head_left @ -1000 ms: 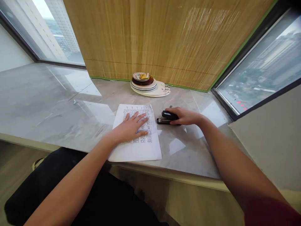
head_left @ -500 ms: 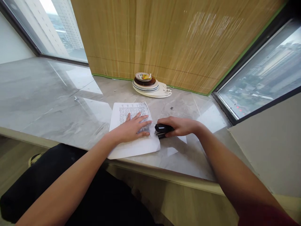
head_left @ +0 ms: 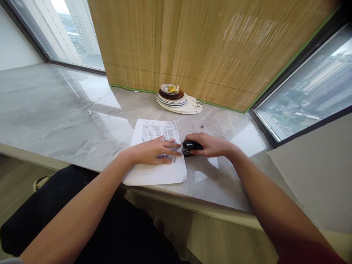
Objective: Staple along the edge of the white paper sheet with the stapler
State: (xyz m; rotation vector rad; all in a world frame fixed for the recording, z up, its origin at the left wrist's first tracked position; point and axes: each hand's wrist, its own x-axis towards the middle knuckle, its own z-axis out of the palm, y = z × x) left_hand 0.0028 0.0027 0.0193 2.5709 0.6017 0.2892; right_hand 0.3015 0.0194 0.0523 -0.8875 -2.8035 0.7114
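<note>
Left hand: the left hand (head_left: pixel 154 151) is laid palm down on the printed sheets (head_left: pixel 157 152), fingers spread flat across the lines of text, so that the paper is pressed to the counter (head_left: pixel 63 121) rather than pinched.
Right hand: the right hand (head_left: pixel 210 144) is closed over a black stapler (head_left: pixel 190 147); its grip is wrapped over the top of the body, and the nose of the tool is set against the right edge of the paper, about halfway up.
Stage of the work: the stapler's mouth is judged to be engaged on the paper's edge, with the press either in hand or just to be made. No driven staple can be made out; that spot is hidden by fingers and tool, so whether the sheets are yet fastened cannot be told.
Left to do: the joining of the sheets is not shown as done.
Look of the paper: white sheets, densely printed in black on the upper part, blank on the lower part, lying flat and slightly skewed, the far right corner a little ruffled.
Place of the paper: near the front edge of the counter, with its lower edge almost at that edge.
Look of the stapler: small, dark, glossy, mostly covered by the hand.
Surroundings: a stack of plates (head_left: pixel 180 102) is set at the back edge of the counter, against a bamboo blind (head_left: pixel 192 47), well apart from both hands.
</note>
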